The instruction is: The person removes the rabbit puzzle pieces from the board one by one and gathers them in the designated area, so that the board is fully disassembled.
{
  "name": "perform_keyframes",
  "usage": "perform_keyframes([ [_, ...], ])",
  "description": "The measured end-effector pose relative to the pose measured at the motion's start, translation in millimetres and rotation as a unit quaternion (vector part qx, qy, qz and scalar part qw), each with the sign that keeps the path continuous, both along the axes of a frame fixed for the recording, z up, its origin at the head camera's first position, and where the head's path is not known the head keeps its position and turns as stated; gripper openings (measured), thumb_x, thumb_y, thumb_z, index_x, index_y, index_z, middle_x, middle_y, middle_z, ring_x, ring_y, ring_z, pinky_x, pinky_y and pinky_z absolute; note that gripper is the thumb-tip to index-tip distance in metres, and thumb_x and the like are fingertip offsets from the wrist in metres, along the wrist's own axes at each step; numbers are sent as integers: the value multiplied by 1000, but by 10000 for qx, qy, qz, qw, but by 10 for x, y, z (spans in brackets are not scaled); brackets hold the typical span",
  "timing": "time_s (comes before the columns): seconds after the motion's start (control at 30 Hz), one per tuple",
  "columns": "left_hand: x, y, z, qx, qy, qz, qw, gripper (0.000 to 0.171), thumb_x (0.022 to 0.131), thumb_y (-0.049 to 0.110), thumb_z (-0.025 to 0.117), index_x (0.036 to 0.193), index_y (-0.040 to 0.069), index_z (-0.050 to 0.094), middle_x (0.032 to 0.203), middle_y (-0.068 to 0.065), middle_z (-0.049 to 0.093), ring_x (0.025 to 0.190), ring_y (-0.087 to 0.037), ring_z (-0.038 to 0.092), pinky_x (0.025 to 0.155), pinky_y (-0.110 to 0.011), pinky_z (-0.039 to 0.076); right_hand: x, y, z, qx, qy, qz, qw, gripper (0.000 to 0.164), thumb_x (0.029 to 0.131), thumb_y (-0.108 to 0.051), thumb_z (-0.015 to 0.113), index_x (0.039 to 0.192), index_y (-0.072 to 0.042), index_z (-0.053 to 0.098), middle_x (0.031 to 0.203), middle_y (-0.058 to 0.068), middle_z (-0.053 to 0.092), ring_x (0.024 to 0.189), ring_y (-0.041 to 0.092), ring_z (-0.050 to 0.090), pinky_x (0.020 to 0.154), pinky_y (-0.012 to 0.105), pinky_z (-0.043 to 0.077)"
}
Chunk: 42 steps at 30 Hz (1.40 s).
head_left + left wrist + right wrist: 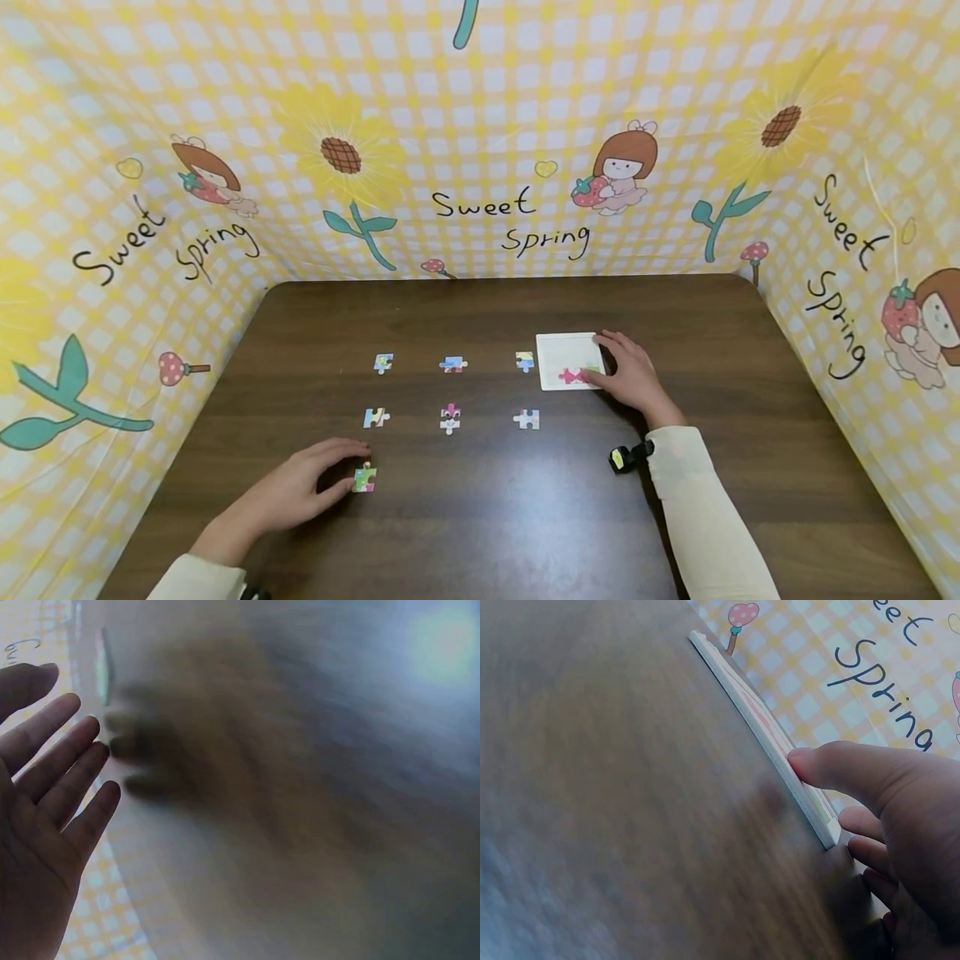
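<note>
A white puzzle tray (pixel 558 350) lies flat at the right of the table, with pink pieces (pixel 572 376) fitted along its near edge. My right hand (pixel 633 375) grips the tray's right side: the thumb (pixel 810 766) reaches over the rim, while the other fingers curve along the outer edge. At the lower left, my left hand (pixel 300 487) is by a green jigsaw piece (pixel 364 479), its thumb and fingertips right at the piece. In the left wrist view, the fingers (pixel 69 776) are stretched out and spread, with the piece seen edge-on beyond them.
Two rows of loose jigsaw pieces lie left of the tray. The back row holds a left piece (pixel 383 362), a middle piece (pixel 453 364) and one beside the tray (pixel 524 361). Nearer are three more, including a pink-and-white piece (pixel 450 419). A patterned cloth (pixel 480 167) walls the dark table (pixel 480 517).
</note>
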<state>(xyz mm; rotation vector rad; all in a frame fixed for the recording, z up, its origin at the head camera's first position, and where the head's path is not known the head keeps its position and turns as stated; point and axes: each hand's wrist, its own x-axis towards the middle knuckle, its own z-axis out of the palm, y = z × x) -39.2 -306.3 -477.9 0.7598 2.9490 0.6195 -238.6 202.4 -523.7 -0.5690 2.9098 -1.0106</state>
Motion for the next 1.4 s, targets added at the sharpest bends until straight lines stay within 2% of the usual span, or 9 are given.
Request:
perform_keyframes([
  [0.13,-119,159,103,225,461,-35,9987,39,93,19,67,131,14,60,132,2,57,123,-20,53,96,-45,46,3,7,11,-16,79,0,10000,75,85,-39,74,144,-4,45,151,19,35,142,41,22,111,60,16],
  [0.27,-279,472,264,296,669,-12,9973,38,97,27,62,134,17,58,135,2,55,124,-18,52,97,-43,46,4,8,16,6,71,19,10000,75,84,-41,74,143,-4,45,151,20,35,141,41,23,111,60,16],
  [0.47,-649,1165,479,564,844,-295,9944,41,97,31,60,137,20,55,140,2,51,130,-16,46,103,-42,41,-7,20,6,-31,97,-26,9999,71,87,-39,72,143,-4,46,150,19,36,141,40,24,111,60,16],
  [0.63,-987,1777,555,720,692,-435,9941,45,97,34,60,139,21,53,141,4,49,130,-14,45,103,-38,41,-11,32,0,-118,67,-14,9999,67,90,-38,68,144,-5,46,150,18,36,141,39,24,112,60,14],
  [0.73,-1157,2084,535,674,529,-410,9955,50,95,38,61,141,21,51,141,4,48,130,-13,44,107,-36,37,-11,24,-2,-118,22,33,9999,66,92,-38,66,144,-5,45,151,18,36,142,38,24,112,60,13],
  [0.83,-1300,2336,487,502,303,-354,9977,57,92,44,64,143,23,49,143,3,47,130,-13,44,106,-35,39,-13,18,-1,-107,12,17,9999,63,93,-37,65,145,-6,45,152,17,35,142,37,23,113,59,12],
  [1.03,-1557,2689,292,70,-97,-257,9996,68,89,49,67,146,22,44,148,-2,43,133,-21,42,104,-42,41,-22,15,-10,-87,27,-14,10000,60,95,-34,63,145,-7,45,153,15,34,143,37,21,112,61,12],
  [1.23,-1701,2918,31,-38,-482,-262,9985,66,93,45,62,149,17,40,148,-8,42,134,-25,41,106,-43,38,-18,27,-37,-110,130,1,9999,57,94,-28,63,144,-4,46,151,17,36,142,37,23,112,60,14],
  [1.4,-1749,3001,-96,-99,-571,-229,9981,62,95,37,61,148,14,41,148,-7,42,135,-24,40,109,-39,35,-30,34,-39,-111,187,8,9998,56,93,-25,62,143,-5,46,151,17,38,142,36,24,112,59,14],
])
